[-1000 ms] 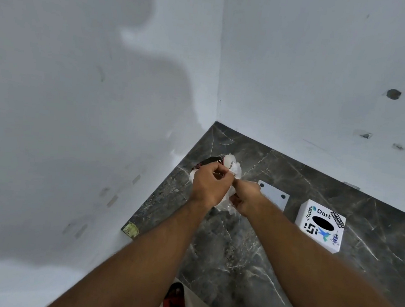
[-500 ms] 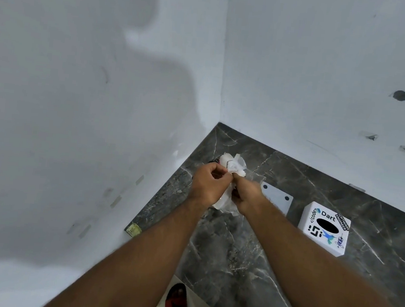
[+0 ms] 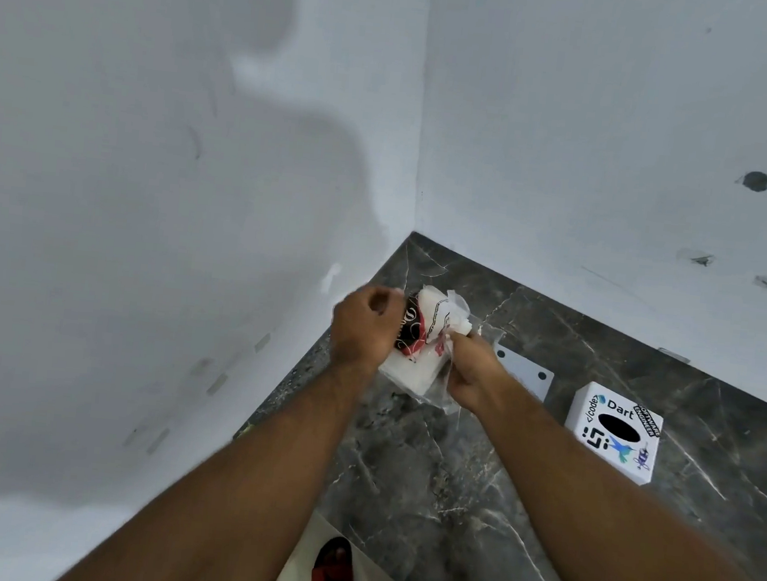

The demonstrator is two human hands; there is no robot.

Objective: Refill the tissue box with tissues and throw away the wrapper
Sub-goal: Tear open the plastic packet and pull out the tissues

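A pack of white tissues in a clear plastic wrapper (image 3: 434, 328) with red and black print is held above the dark marble counter (image 3: 425, 472), near the wall corner. My left hand (image 3: 363, 330) grips the pack's left side. My right hand (image 3: 469, 373) pinches the wrapper on its right side, and loose plastic hangs below it. The white tissue box (image 3: 614, 429), with stickers and a black oval slot on top, stands on the counter to the right, apart from both hands.
A flat white plate (image 3: 526, 374) with black dots lies on the counter between my right hand and the box. White walls meet at the corner behind. The counter's front edge is below, with a red shoe (image 3: 336, 571) on the floor.
My hands have pulled slightly apart, and the wrapper's red and black print now shows between them. My left hand shifted left, and more of the pack is exposed.
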